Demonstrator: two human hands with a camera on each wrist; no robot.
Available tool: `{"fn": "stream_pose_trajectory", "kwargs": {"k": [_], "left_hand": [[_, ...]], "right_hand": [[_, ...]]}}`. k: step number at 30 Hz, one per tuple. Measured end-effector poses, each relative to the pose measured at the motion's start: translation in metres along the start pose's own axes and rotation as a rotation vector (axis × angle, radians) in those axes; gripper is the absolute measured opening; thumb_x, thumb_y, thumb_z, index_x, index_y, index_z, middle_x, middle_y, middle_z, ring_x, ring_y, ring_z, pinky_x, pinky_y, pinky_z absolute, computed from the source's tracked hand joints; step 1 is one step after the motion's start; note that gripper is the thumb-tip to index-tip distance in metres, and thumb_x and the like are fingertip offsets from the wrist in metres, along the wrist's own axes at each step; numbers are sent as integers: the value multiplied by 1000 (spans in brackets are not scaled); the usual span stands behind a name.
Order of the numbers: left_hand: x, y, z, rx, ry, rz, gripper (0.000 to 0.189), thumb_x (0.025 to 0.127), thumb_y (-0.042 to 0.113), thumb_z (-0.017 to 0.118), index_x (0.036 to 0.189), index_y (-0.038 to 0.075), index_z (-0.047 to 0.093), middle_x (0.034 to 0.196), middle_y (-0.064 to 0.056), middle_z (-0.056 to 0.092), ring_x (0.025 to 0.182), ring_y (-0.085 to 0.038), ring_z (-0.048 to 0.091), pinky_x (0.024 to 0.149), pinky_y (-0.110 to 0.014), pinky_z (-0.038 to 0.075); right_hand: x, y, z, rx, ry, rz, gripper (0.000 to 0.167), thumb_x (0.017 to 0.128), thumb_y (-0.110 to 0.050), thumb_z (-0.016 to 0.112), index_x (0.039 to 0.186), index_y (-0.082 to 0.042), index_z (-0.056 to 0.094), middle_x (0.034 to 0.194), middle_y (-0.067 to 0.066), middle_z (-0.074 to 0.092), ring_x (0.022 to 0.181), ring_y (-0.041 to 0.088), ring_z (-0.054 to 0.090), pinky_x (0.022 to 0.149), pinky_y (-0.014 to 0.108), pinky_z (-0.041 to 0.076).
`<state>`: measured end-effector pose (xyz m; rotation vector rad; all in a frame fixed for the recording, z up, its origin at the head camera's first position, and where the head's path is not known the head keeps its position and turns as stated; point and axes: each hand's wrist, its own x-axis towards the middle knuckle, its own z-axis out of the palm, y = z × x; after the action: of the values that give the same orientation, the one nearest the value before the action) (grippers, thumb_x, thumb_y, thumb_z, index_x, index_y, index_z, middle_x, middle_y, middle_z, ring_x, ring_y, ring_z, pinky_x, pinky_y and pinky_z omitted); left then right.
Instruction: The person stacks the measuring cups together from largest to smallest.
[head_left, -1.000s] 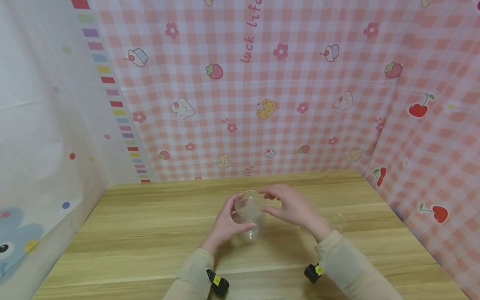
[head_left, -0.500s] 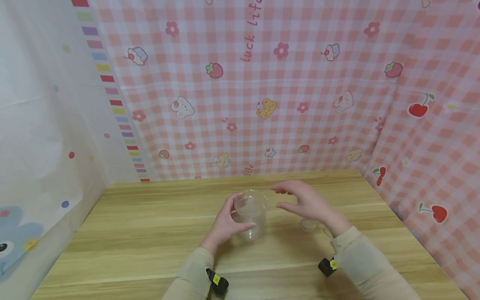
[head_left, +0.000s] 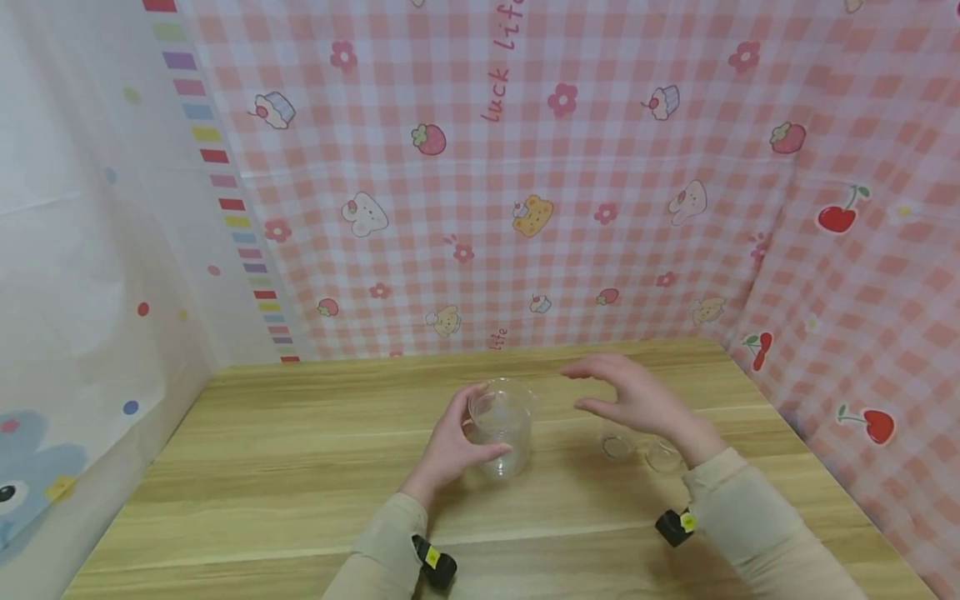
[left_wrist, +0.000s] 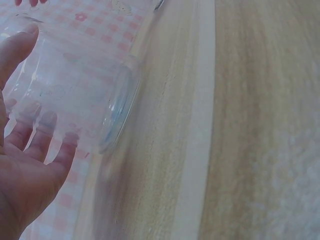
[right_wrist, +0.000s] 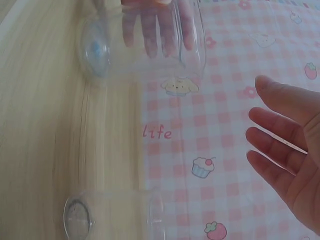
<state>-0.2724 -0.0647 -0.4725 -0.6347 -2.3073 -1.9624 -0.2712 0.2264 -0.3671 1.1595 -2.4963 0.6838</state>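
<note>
My left hand grips a wide, see-through jar, thumb on the near side and fingers round the far side. The jar stands upright on the table with its round rim facing up. In the left wrist view, several fingertips show through the jar wall. My right hand hovers to the right of the jar, apart from it, with the thumb spread from loosely bent fingers and nothing between them. Below it are two smaller clear cups, their upper parts hard to make out.
The wooden table spans the work area. A pink checked cloth with printed figures rises behind it and along the right side. A white cloth hangs on the left.
The right hand has drawn away from the jar's rim, moving right and slightly up. Both smaller cups show more plainly now. The left hand and jar have stayed put.
</note>
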Motion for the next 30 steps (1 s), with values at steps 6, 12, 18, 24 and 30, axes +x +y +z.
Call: {"fn": "stream_pose_trajectory", "kwargs": {"k": [6,12,18,24,30], "left_hand": [[0,2,-1,5,-7,-13,90,70,4,89,146,11,41,141,-10,49,122,-29,53,99,-44,45],[0,0,0,-6,-5,6,92,70,2,88,147,8,39,143,-15,48,123,-35,52,100,-51,44],[1,0,-1,10,-12,-1,90,70,6,89,146,11,41,141,-11,50,123,-30,53,100,-45,45],[2,-1,-1,31,-12,9,89,70,9,90,145,11,42,140,-10,51,122,-30,53,99,-46,45],[1,-1,-2,34,-14,11,89,71,10,90,146,12,42,140,-10,50,122,-30,53,99,-46,45]], "right_hand": [[-6,3,-2,-2,-8,1,42,82,-10,81,122,-5,66,120,7,67,111,27,61,95,48,48],[-14,7,-2,-6,-35,13,45,82,-13,82,124,-7,66,122,6,66,115,28,58,97,50,47],[-21,11,-3,-6,-68,-11,51,78,-11,84,125,-9,65,125,4,65,116,26,57,96,49,47],[-28,15,-4,-26,-139,3,54,77,-15,85,127,-10,65,130,8,62,120,29,55,98,51,46],[-34,18,-4,-30,-163,10,54,77,-12,85,128,-10,65,131,10,61,123,32,53,100,54,43]]}}
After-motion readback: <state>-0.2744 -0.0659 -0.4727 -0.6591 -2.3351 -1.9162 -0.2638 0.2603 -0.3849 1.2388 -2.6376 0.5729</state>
